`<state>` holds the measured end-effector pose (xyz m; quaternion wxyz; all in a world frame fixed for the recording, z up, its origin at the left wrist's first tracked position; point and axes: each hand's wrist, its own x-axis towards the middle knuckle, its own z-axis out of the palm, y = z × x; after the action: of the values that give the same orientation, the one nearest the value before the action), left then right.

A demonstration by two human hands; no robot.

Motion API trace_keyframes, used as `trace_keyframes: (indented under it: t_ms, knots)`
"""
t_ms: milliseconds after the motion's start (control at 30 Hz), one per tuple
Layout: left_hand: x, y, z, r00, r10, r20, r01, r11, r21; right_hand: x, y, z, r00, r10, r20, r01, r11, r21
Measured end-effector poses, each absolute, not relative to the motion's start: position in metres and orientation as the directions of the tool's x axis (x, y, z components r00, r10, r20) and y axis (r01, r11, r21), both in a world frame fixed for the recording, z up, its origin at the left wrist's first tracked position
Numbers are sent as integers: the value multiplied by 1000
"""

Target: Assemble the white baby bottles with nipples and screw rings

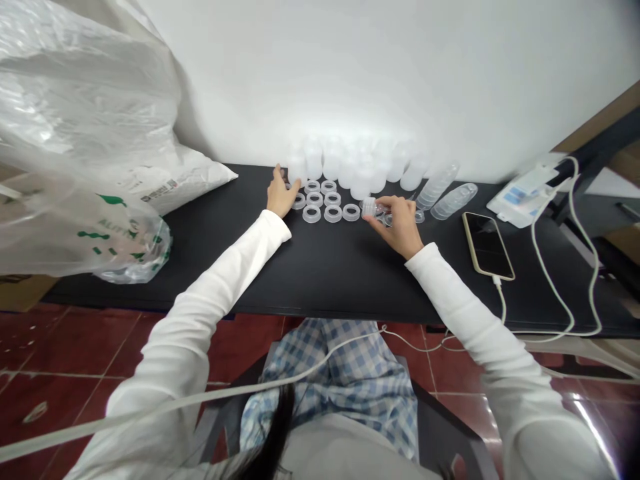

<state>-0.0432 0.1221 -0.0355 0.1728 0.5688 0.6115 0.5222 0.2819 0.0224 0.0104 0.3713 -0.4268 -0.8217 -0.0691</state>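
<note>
My left hand (283,195) has thumb and fingers apart at the left end of a group of translucent plastic rings (333,213); its fingertips are partly hidden beside the frosted plastic bottles (313,160). Between the thumb and fingers of my right hand (401,227) is a clear ribbed plastic piece (369,207), held just above the table at the right of the rings. Several more clear parts lie under and behind that hand, partly covered by it. To its right, two stacks of clear nested plastic cups (454,201) lie on their sides.
A phone (487,245) on a charging cable lies at the right of the black table (320,273). Beyond it sit a white box (525,193) and looping cables. Large plastic bags (120,227) cover the left end. A white wall rises behind the bottles.
</note>
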Motion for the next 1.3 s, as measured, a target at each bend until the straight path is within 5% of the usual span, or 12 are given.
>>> trace_keyframes:
  t_ms: [133, 267, 433, 767, 967, 1300]
  knots:
    - [-26, 94, -23, -325, 746, 581, 568, -337, 750, 282, 23, 10, -329, 675, 661, 751, 611, -249]
    - [21, 47, -3, 124, 768, 628, 446, -609, 657, 272, 19, 6, -282, 689, 668, 646, 651, -398]
    - [65, 11, -4, 435, 740, 513, 204, -636, 744, 257, 9, 3, -250, 779, 575, 461, 618, -636]
    - [61, 18, -12, 336, 874, 352, 172, -424, 889, 250, 6, 0, -402, 779, 482, 345, 616, -708]
    - [61, 23, -18, 282, 918, 280, 144, -329, 933, 247, 2, 3, -486, 696, 529, 334, 707, -624]
    - [64, 17, -14, 290, 879, 378, 197, -441, 876, 245, 1, 5, -419, 764, 490, 317, 629, -710]
